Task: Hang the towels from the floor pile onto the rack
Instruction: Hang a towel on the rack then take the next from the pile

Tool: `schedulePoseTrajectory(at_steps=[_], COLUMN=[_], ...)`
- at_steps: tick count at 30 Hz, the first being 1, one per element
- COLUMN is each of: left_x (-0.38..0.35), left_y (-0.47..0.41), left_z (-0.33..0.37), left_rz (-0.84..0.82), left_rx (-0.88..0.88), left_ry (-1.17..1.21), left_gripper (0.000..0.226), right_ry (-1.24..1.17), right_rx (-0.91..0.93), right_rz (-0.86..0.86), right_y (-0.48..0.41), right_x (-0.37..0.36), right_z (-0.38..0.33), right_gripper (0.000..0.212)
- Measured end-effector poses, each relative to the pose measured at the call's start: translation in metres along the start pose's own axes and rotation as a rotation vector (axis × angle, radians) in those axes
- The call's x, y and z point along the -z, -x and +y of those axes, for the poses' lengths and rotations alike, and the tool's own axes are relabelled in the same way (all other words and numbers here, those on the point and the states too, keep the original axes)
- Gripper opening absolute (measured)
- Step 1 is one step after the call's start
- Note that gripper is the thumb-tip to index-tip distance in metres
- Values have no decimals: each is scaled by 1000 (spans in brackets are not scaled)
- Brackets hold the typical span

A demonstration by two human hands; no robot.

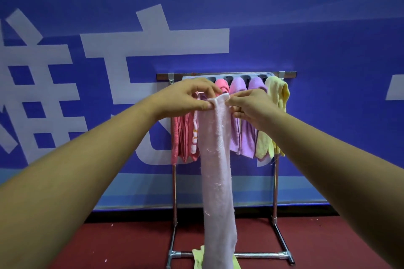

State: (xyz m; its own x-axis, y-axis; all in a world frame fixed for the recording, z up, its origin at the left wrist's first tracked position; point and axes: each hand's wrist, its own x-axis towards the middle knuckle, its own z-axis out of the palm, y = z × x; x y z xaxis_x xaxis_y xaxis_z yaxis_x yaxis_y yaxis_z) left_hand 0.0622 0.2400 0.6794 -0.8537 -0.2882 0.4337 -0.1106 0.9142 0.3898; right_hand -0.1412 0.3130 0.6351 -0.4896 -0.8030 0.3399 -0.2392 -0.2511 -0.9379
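done: hung towels (247,133) fill rack (276,192) | now: left hand (185,98), right hand (251,105) pinch pale pink towel (216,170) by top edge, near side of rack | todo: drape it; yellow-green towel (197,255) on floor (109,247)

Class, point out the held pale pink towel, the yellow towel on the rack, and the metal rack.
Long pale pink terry towel (216,159): head view, middle of its hanging length.
Pale yellow terry towel (276,87): head view, upper fold.
Silver metal tube rack (258,255): head view, bottom crossbar.

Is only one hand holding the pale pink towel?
No: the left hand and the right hand both pinch the top edge of the pale pink towel.
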Motion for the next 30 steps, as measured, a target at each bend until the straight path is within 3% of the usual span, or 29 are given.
schedulePoseTrajectory(at_steps=[4,8,12,15,18,23,30], left_x=[-3,-2,-4,-8,-11,-12,-9], left_y=[6,8,5,0,-2,-3,2], left_z=[3,0,-5,-6,-7,-13,-15], left_rz=[14,40,-10,65,128,280,222], left_rx=[-21,-42,38,102,145,176,195], left_ry=[353,488,189,20,-35,-23,3], left_gripper=[9,9,7,8,9,19,18], right_ry=[23,-51,-102,-125,-89,-90,94], right_rx=[-1,-93,-24,46,95,126,251], right_rz=[55,46,-56,-140,-199,-261,-205], right_y=[-2,-1,6,10,16,19,19], right_x=[1,12,4,-7,-17,-20,-24], right_z=[1,9,8,2,-6,-10,-5], right_gripper=[13,16,20,23,10,20,20])
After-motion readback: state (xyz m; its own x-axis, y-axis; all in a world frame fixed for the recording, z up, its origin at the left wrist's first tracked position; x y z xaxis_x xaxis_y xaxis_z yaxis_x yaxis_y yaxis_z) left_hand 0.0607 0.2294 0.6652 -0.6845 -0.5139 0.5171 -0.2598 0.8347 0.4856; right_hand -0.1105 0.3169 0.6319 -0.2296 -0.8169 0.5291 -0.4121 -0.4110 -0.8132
